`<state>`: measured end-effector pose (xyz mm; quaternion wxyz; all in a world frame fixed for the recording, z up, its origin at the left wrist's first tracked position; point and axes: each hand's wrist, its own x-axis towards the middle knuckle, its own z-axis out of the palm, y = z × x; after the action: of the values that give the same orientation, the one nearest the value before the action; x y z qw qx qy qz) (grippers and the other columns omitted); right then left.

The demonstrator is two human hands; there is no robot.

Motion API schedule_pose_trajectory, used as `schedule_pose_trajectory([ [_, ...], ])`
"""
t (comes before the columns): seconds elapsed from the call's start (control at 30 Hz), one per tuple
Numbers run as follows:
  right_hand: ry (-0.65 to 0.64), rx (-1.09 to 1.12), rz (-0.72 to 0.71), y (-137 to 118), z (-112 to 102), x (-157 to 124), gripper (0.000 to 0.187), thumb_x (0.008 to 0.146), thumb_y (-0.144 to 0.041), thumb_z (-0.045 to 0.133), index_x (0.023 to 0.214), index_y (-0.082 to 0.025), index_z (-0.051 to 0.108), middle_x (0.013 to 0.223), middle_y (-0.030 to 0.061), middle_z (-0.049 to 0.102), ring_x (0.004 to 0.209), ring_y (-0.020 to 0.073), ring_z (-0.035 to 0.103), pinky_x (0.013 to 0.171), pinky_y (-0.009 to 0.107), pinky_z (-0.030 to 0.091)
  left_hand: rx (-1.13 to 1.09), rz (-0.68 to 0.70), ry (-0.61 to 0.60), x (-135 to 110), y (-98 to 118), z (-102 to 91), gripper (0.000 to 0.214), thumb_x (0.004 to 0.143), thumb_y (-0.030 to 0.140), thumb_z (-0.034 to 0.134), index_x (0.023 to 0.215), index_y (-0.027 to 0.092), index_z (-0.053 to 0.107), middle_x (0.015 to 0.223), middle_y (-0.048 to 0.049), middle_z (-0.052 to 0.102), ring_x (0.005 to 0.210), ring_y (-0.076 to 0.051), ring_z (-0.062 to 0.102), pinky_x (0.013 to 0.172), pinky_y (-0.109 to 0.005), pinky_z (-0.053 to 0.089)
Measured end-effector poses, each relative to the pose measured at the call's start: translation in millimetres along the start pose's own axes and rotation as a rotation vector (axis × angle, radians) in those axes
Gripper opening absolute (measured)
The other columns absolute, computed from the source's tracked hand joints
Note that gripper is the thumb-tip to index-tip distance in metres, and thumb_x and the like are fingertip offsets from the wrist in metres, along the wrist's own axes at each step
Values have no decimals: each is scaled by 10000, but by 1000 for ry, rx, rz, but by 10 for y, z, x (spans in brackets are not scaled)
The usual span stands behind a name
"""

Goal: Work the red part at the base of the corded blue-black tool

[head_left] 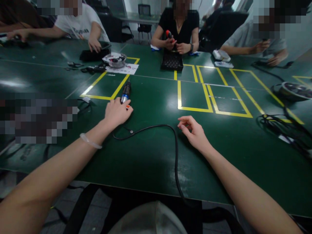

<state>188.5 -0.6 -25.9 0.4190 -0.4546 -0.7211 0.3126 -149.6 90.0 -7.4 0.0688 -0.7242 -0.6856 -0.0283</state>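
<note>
My left hand (118,112) rests on the near end of a black and blue electric screwdriver (126,92) that lies on the green table (151,152), fingers curled over its handle. A black cable (168,136) runs from under that hand in a loop and off the table's front edge. My right hand (193,131) hovers just right of the cable with fingers loosely spread and nothing in it.
Yellow tape rectangles (192,94) mark the table. Across it sit several people; one holds a red tool over a black tray (172,61). A metal bowl (114,59) on paper stands at the far left. Coiled black cables (280,125) and a fan (296,90) lie right.
</note>
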Motion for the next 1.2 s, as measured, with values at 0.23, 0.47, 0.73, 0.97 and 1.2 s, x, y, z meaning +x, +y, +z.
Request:
schedule_pose_trajectory([
  [0.23,-48,-142,-132,-160,7,-46,270,928,-151,482,1174,-232,558,1006,63,654,913,199,640,820,355,516,-45,273,-16,-558,854,-217,554,986,444,309,1461,236,503,1335,-172,527,1048,-327,554,868,-440,427],
  [0.47,-201,-240,-164,-180,22,-60,379,932,-115,445,1268,-259,547,1084,75,619,976,213,612,844,359,508,-192,484,-47,-814,1452,-299,472,969,424,407,1358,219,577,1370,-158,538,1059,-298,579,898,-437,441],
  [0.73,-229,-208,-176,-158,0,-41,392,884,-73,458,1228,-237,550,1103,84,610,964,210,615,847,354,523,-437,518,-168,-840,1438,-172,607,999,461,347,1534,174,344,1580,-175,337,1367,-316,438,1075,-466,372],
  [0.97,-294,-204,-195,-159,15,-37,311,888,-126,533,1172,-243,589,1117,78,613,999,213,622,863,350,521,-563,490,-244,-827,1413,-179,671,1007,482,324,1592,179,204,1615,-152,277,1488,-270,280,1154,-458,285],
  [1.2,-167,-48,-56,-107,26,-13,99,923,-259,587,856,-196,623,826,39,625,718,155,613,655,285,510,-577,531,-280,-813,1341,-175,720,994,535,341,1596,168,195,1627,-165,235,1492,-291,263,1165,-477,266],
])
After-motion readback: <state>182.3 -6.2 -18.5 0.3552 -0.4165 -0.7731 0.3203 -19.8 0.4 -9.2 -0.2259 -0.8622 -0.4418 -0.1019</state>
